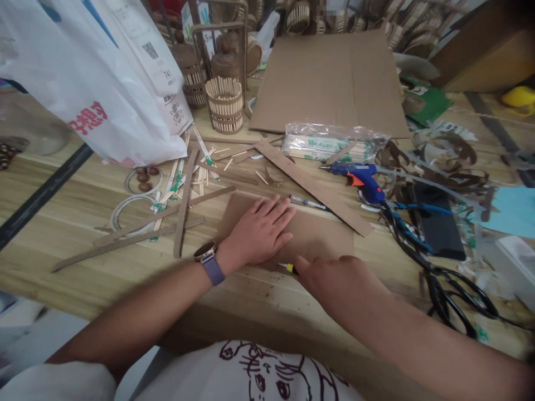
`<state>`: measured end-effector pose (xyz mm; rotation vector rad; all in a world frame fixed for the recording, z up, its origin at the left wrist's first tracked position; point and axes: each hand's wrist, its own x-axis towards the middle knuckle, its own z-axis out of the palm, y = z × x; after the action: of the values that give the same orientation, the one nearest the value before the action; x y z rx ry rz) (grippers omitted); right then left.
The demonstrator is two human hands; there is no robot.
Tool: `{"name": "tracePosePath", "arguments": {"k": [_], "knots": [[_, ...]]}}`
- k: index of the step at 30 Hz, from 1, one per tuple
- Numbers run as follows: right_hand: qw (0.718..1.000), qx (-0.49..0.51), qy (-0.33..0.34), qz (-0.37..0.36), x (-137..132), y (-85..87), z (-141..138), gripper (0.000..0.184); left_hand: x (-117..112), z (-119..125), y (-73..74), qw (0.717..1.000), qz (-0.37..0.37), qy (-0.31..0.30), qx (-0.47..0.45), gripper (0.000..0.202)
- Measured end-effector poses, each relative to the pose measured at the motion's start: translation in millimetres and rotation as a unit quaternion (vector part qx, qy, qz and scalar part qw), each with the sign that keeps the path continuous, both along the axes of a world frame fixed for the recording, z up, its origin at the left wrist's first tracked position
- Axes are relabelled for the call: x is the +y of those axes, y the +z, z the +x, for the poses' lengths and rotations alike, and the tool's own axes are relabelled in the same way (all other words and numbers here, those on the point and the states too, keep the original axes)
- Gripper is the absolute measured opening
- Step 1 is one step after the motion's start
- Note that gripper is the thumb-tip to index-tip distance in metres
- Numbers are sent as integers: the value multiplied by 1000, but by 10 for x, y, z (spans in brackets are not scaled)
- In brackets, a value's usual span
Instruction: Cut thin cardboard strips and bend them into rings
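My left hand [261, 228] lies flat with fingers spread on a brown cardboard piece [321, 234] at the table's near side. Close to its front edge, my right hand [334, 278] is wrapped round a yellow and black utility knife [291, 269]. The knife's thin blade points left, at the cardboard's near edge; most of the handle is hidden by my fingers. Just beyond my left fingertips a clear pen [307, 203] rests on the cardboard. A long cardboard strip [313, 186] lies slantwise behind it.
A blue glue gun [355, 177], a dark phone [437, 220] and black-handled scissors [455, 301] lie to the right. Cardboard strips [184, 206] and wooden sticks are scattered left. Behind stand a small stick bucket [224, 106], a large cardboard sheet [330, 78] and a white bag [96, 83].
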<state>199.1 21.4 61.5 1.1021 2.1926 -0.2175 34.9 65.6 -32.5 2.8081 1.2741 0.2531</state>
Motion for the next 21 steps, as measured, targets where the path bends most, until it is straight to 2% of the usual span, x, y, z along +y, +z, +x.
{"name": "tracePosePath", "arguments": {"k": [10,16,21], "knots": [[1000,-17,9,7,20,21,-3,36,5,-6,-7,1000,-6,1,-2,57],[1000,-3,-4,25,-5,-33,57,28,7,-6,-2,1000,-6,-1,0,57],[999,-3,23,33,-20,-77,108,28,7,-9,-17,1000,2,-2,-3,57]]}}
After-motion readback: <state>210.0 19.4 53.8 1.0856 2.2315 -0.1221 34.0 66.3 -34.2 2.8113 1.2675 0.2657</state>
